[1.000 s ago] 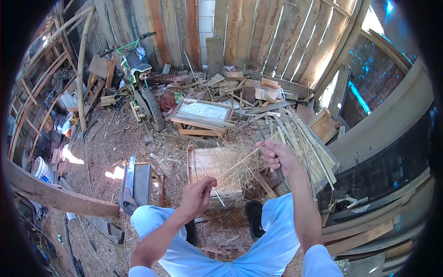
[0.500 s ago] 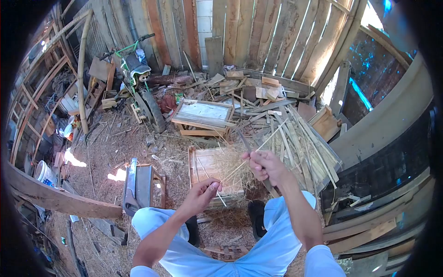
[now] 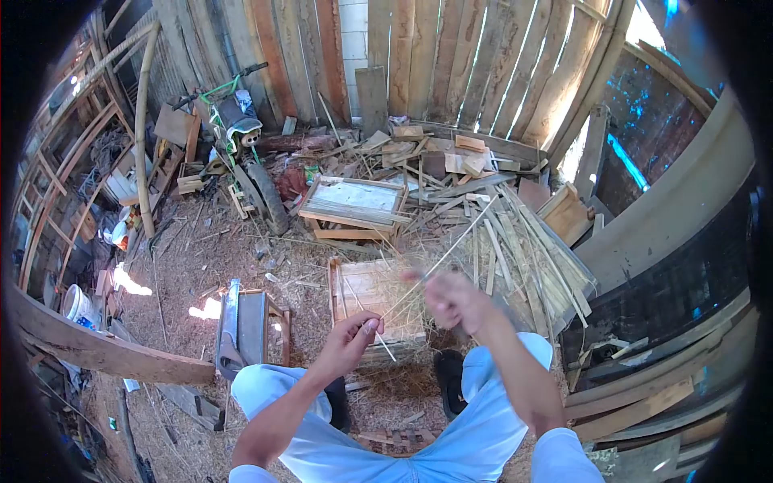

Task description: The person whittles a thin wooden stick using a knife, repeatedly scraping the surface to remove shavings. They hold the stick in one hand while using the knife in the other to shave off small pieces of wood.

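My left hand (image 3: 353, 336) is pinched around the near end of a long thin pale strip (image 3: 455, 247), above the gap between my knees. The strip slants up and to the right, past the fingers of my right hand (image 3: 457, 301). That hand is closed and smeared by motion; a knife showed in it in the earlier frame, and now its blade is only a blur. Below both hands lies a shallow wooden frame (image 3: 366, 286), with thin shavings at its right side.
A saw (image 3: 229, 330) lies on a small bench (image 3: 256, 322) at the left. Further off stand a bike (image 3: 250, 161) and a low wooden crate (image 3: 354, 197). Wood strips (image 3: 535, 258) are piled at the right. A curved beam (image 3: 113, 350) crosses the left edge.
My right hand has shifted slightly, and the knife blade that pointed up and away has turned into a blur. My left hand has hardly moved.
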Tool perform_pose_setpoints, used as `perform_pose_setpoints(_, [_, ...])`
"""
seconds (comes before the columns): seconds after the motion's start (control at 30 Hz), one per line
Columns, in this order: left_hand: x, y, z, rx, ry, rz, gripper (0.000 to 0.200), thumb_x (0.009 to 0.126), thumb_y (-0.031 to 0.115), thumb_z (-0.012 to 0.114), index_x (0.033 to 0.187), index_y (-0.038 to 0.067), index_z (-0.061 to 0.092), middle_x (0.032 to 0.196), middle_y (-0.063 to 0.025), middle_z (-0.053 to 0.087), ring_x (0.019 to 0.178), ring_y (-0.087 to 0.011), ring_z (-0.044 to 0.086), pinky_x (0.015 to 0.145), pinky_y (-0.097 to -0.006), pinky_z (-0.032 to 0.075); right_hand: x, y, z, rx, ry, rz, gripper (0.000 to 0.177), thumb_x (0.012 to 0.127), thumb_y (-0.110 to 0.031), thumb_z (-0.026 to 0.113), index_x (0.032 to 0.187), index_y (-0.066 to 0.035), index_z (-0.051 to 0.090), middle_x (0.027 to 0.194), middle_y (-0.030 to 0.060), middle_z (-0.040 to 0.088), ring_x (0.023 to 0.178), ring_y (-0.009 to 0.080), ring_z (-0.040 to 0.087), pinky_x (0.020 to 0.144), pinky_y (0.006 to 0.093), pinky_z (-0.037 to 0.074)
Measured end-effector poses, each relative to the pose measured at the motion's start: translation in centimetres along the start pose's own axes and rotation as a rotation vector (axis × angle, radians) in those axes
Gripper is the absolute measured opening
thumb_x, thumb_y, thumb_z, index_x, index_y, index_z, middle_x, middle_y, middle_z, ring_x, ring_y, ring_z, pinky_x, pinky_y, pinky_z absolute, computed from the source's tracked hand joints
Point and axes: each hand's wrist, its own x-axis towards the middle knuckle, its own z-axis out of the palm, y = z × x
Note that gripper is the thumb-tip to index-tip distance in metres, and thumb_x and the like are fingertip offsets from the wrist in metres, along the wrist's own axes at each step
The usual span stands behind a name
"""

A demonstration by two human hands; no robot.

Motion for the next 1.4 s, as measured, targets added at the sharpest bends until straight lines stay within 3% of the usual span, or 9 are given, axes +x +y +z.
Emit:
perform_pose_setpoints(0.07, [0.2, 0.9, 0.9, -0.109, -0.016, -0.027, 0.024, 0.096, 0.028, 0.047, 0.094, 0.006, 0.054, 0.058, 0.0083, 0.033, 0.049, -0.0025, 0.026, 0.044, -0.0200, 0.020, 0.6, 2.2, 2.4, -0.164, -0.065, 0.117, 0.032, 0.096, -0.022, 0.047, 0.123, -0.006, 0.050, 0.063, -0.0059, 0.042, 0.044, 0.0019, 0.030, 0.039, 0.0170, 0.025])
perform_pose_setpoints(0.3, [0.1, 0.7, -0.1, -0.383, -0.167, -0.211, 0.023, 0.097, 0.031, 0.046, 0.091, 0.010, 0.053, 0.059, 0.0093, 0.029, 0.049, -0.0018, 0.022, 0.043, -0.0196, 0.016, 1.0, 1.3, 1.3, -0.202, -0.053, 0.064, 0.027, 0.093, -0.020, 0.053, 0.111, 0.000, 0.055, 0.061, -0.0032, 0.043, 0.045, 0.0012, 0.032, 0.038, 0.0167, 0.022])
perform_pose_setpoints(0.57, [-0.1, 1.4, -0.2, -0.324, -0.141, -0.223, 0.024, 0.096, 0.031, 0.047, 0.087, 0.010, 0.051, 0.059, 0.0087, 0.028, 0.049, -0.0029, 0.022, 0.045, -0.0208, 0.016, 0.1, -0.7, -0.3, -0.217, -0.029, 0.028, 0.030, 0.093, -0.022, 0.053, 0.112, 0.001, 0.057, 0.063, -0.0045, 0.043, 0.044, 0.0006, 0.031, 0.038, 0.0165, 0.023])
perform_pose_setpoints(0.73, [-0.1, 1.2, -0.1, -0.319, -0.153, -0.213, 0.024, 0.096, 0.031, 0.047, 0.086, 0.009, 0.052, 0.058, 0.0085, 0.029, 0.049, -0.0029, 0.022, 0.045, -0.0207, 0.016, -0.4, -2.0, -1.8, -0.191, 0.116, -0.027, 0.033, 0.093, -0.024, 0.053, 0.113, 0.002, 0.056, 0.063, -0.0051, 0.043, 0.044, 0.0004, 0.032, 0.037, 0.0154, 0.024])
perform_pose_setpoints(0.9, [-0.6, 0.7, -0.7, -0.170, -0.094, -0.163, 0.024, 0.096, 0.030, 0.047, 0.087, 0.008, 0.054, 0.059, 0.0095, 0.032, 0.051, -0.0022, 0.026, 0.046, -0.0205, 0.018, -1.0, -2.7, -3.6, -0.131, 0.262, -0.127, 0.038, 0.094, -0.025, 0.052, 0.120, 0.003, 0.050, 0.061, -0.0052, 0.042, 0.043, 0.0006, 0.031, 0.037, 0.0153, 0.022])
perform_pose_setpoints(1.0, [-0.2, 0.2, -0.2, -0.034, -0.013, -0.048, 0.023, 0.097, 0.026, 0.047, 0.088, 0.006, 0.057, 0.061, 0.0094, 0.035, 0.053, -0.0020, 0.029, 0.047, -0.0197, 0.022, -0.4, -1.0, -1.8, -0.052, 0.197, -0.148, 0.035, 0.094, -0.026, 0.051, 0.118, -0.001, 0.051, 0.062, -0.0052, 0.042, 0.043, 0.0009, 0.032, 0.037, 0.0153, 0.022])
perform_pose_setpoints(1.2, [0.2, 0.3, 0.9, 0.282, 0.165, 0.199, 0.017, 0.095, 0.015, 0.049, 0.091, 0.001, 0.059, 0.064, 0.0065, 0.042, 0.058, -0.0032, 0.033, 0.050, -0.0204, 0.027, 2.2, 3.7, 2.5, -0.246, -0.015, 0.091, 0.031, 0.094, -0.029, 0.051, 0.110, -0.003, 0.057, 0.064, -0.0052, 0.045, 0.044, 0.0006, 0.031, 0.038, 0.0169, 0.024])
perform_pose_setpoints(1.3, [-0.1, 1.3, 0.6, 0.354, 0.131, 0.044, 0.014, 0.094, 0.012, 0.049, 0.091, 0.002, 0.058, 0.065, 0.0002, 0.045, 0.058, -0.0053, 0.037, 0.051, -0.0226, 0.031, 1.6, 1.4, 1.2, -0.123, 0.053, 0.094, 0.031, 0.094, -0.029, 0.051, 0.109, -0.003, 0.058, 0.063, -0.0064, 0.044, 0.044, -0.0001, 0.031, 0.038, 0.0156, 0.024])
perform_pose_setpoints(1.4, [0.4, 0.7, 0.9, 0.372, 0.136, 0.113, 0.014, 0.094, 0.012, 0.048, 0.092, 0.002, 0.058, 0.063, 0.0002, 0.044, 0.055, -0.0061, 0.035, 0.049, -0.0238, 0.030, 1.1, 0.6, 0.4, -0.128, 0.076, 0.075, 0.032, 0.094, -0.028, 0.051, 0.110, -0.002, 0.057, 0.063, -0.0066, 0.043, 0.044, -0.0003, 0.032, 0.037, 0.0153, 0.023])
